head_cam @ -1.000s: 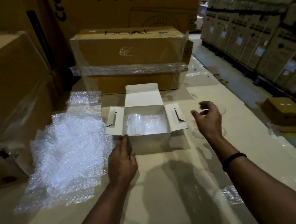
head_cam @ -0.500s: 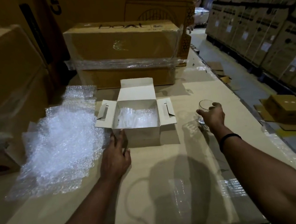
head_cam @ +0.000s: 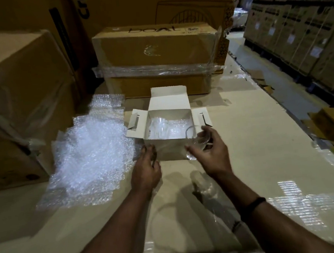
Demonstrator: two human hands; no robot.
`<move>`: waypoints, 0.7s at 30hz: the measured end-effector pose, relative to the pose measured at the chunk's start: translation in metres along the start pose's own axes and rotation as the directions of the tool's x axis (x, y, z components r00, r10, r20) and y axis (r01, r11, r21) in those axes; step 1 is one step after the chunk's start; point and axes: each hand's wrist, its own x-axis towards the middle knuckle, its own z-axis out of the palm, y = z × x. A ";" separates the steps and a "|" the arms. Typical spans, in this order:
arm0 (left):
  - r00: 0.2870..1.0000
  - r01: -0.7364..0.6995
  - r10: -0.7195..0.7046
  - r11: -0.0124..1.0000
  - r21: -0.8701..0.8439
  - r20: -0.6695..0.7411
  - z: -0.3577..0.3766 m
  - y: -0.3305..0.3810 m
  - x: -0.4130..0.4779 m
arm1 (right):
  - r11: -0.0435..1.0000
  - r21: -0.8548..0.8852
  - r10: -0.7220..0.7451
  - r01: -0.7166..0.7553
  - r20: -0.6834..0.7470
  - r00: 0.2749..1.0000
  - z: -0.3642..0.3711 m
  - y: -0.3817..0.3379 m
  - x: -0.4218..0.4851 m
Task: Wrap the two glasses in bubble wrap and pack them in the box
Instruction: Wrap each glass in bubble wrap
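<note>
Bare glass gripped by right hand just before box front-right corner.
Relaxed, open-fingered left hand sits at box's front-left corner, likely steadying it; wrapped glass fills box's left side; bubble wrap lies left on surface, ready for this one.

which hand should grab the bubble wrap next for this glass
Left, probably. The left hand holds nothing and sits right beside the bubble wrap on its own side. The right hand grips the bare glass in front of the box.
</note>
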 end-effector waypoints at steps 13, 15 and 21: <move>0.960 0.279 -0.231 0.823 0.495 -0.156 -0.087 -0.063 0.032 | 0.990 -0.118 0.105 -0.081 0.214 0.971 0.088 0.015 -0.025; 0.960 0.281 -0.244 0.833 0.476 -0.139 -0.094 -0.067 0.037 | 0.986 -0.142 0.123 -0.091 0.230 0.965 0.088 0.015 -0.023; 0.953 0.229 -0.164 0.941 0.249 -0.255 -0.110 -0.076 0.047 | 0.982 -0.160 0.140 -0.097 0.283 0.949 0.083 0.011 -0.018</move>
